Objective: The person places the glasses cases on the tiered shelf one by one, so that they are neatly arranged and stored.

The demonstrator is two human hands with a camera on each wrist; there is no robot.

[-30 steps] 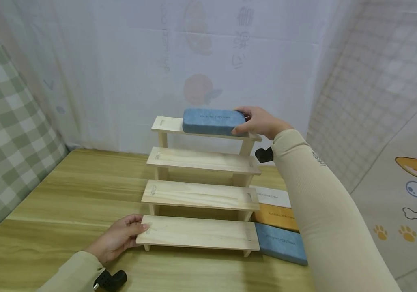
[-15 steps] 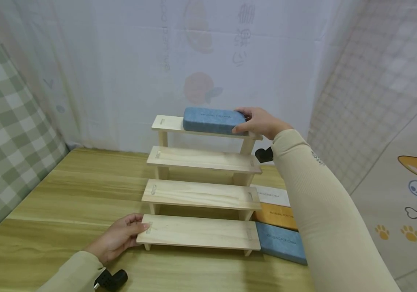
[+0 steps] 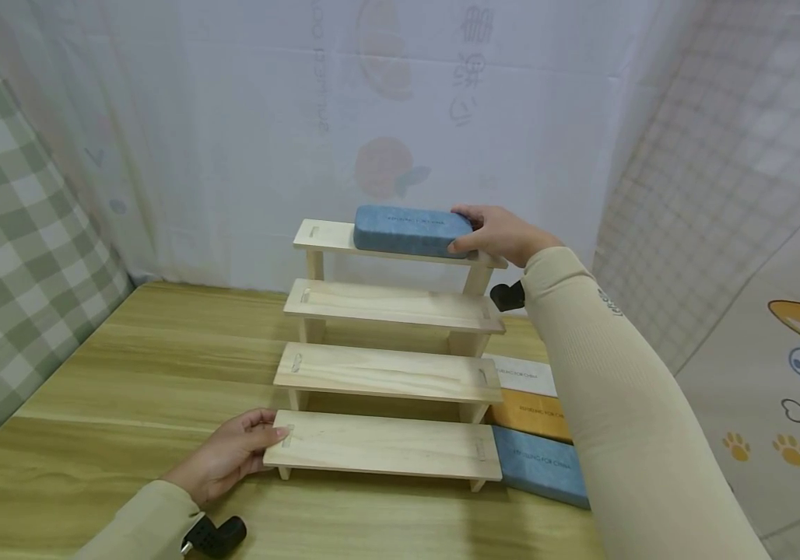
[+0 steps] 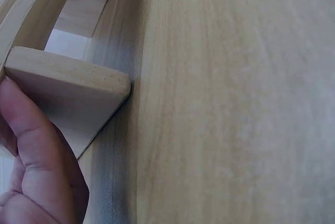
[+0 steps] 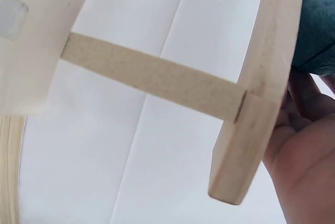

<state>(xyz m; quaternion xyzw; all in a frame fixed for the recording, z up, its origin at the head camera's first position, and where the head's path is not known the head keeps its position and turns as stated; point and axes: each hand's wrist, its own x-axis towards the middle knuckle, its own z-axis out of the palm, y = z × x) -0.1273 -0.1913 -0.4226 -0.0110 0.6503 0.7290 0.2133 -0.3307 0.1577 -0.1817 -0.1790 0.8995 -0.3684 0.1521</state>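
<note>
A light wooden stepped rack [image 3: 386, 443] stands on the table, its several shelves rising toward the back. On the top shelf lies a blue oblong case [image 3: 407, 228] with rounded edges and small dark print, set toward the right. My right hand [image 3: 501, 233] grips the case by its right end, thumb at the front and fingers behind. In the right wrist view, the case [image 5: 316, 20] shows above the shelf edge, close to the fingers. At lower left, my left hand [image 3: 232, 455] pinches the left end of the lowest shelf, thumb on top and the other fingers partly hidden.
Right of the rack, a white case [image 3: 522, 376], an orange case [image 3: 533, 414] and another blue case [image 3: 540, 464] lie in a row, partly covered by the right sleeve. A white curtain [image 3: 232, 155] hangs behind; checked cloth [image 3: 15, 233] borders the left.
</note>
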